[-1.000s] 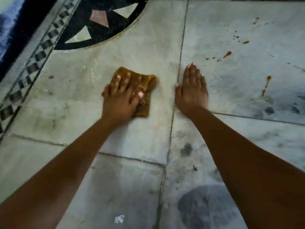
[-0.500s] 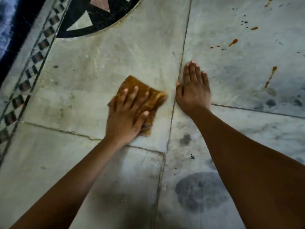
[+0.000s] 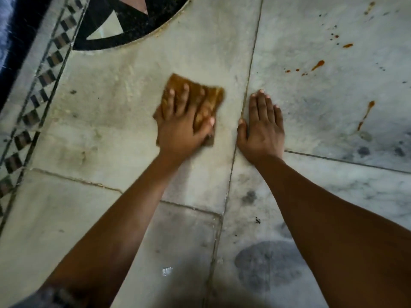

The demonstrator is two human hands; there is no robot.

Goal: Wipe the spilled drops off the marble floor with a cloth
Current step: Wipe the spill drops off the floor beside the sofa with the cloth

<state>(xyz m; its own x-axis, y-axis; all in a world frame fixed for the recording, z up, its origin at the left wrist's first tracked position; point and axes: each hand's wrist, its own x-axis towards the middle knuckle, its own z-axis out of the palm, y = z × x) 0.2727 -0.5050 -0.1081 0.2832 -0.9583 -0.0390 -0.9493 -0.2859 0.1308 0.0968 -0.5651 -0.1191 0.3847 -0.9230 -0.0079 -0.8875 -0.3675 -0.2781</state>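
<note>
Cloth [image 3: 210,100], left hand [image 3: 180,130] farther forward

Folded brown cloth [image 3: 212,99] under left hand [image 3: 180,128], left of right hand [image 3: 262,130]; orange spilled drops [image 3: 318,64] far right on grey marble floor [image 3: 106,112].

Partly hidden under the left hand [image 3: 180,132] and smeared by blur: cloth [image 3: 211,101]. Cut off at the top edge: black inlay circle [image 3: 124,18].

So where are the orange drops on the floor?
In the head view, the orange drops sit at the upper right, beyond the flat right hand, across the tile joint from the cloth under the left hand.
</note>
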